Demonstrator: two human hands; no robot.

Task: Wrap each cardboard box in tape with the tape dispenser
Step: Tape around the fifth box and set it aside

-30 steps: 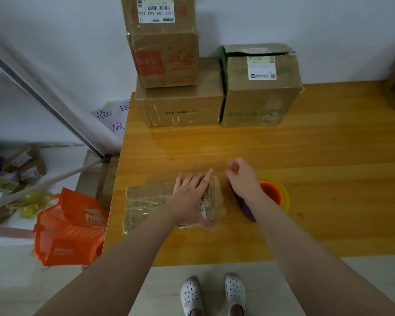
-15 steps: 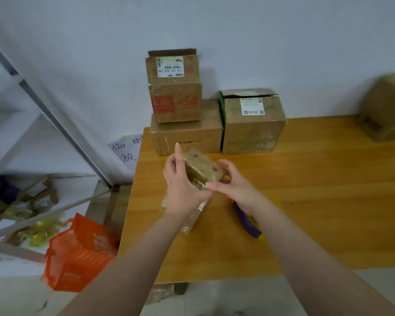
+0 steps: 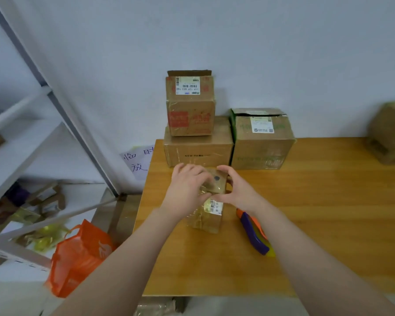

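Observation:
A small taped cardboard box (image 3: 209, 213) with a barcode label stands on end on the wooden table (image 3: 306, 201). My left hand (image 3: 187, 190) grips its upper left side. My right hand (image 3: 240, 190) grips its upper right side, fingers curled over the top. The tape dispenser (image 3: 253, 233), purple and orange with a yellow roll, lies on the table just right of the box, partly under my right forearm. No hand touches it.
Three larger cardboard boxes (image 3: 198, 147) are stacked against the wall at the table's back. Another box (image 3: 390, 133) sits at the far right. An orange bag (image 3: 78, 258) and a white shelf rack (image 3: 21, 133) stand left of the table.
The box went from lying flat under my left palm to being lifted and turned by both hands; now it stands upright on the table. My head has tilted up.

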